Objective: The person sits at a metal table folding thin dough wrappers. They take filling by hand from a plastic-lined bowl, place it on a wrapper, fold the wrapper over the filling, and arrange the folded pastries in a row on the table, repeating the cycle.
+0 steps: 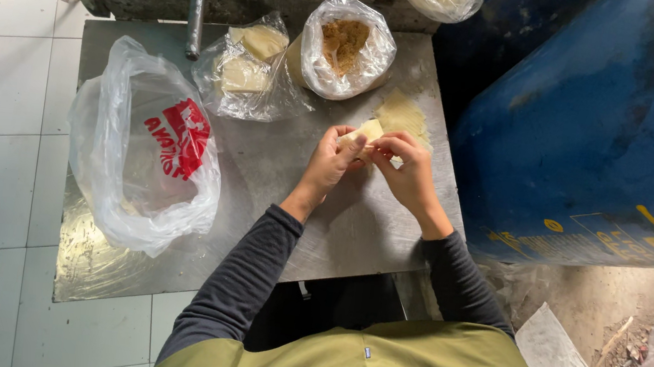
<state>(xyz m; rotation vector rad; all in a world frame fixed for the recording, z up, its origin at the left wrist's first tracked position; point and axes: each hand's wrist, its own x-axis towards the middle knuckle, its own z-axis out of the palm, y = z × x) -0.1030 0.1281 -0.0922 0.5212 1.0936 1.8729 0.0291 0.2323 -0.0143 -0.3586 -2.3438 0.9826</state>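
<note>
Pinching with both hands, the person holds one thin, pale yellow square of dough (pixel 369 133) up over the shiny metal tabletop (pixel 262 166). The left hand (pixel 332 157) is curled shut on the near edge of the dough, thumb on top, and the right hand (pixel 405 168) is closed on the other side with its fingertips pressed together, so the soft sheet can be folded without flopping. The dough is between the two hands, lifted just above the tabletop and not lying on it. Just behind the hands sits a small flat stack of the same pale yellow dough squares (pixel 403 116), close by, so it seems easy to grab. A little farther back stands an open clear plastic bag of brown crumbly filling (pixel 345 47), its top rolled down so a hand can get in. Beside it, to the left, is a crinkled clear plastic bag with pale yellow blocks inside (pixel 245 68). Well off to the left lies a big, puffy white plastic bag with red print (pixel 145 160), its mouth open wide. On the right a large blue drum (pixel 604 127) leans close to the tabletop edge.
</note>
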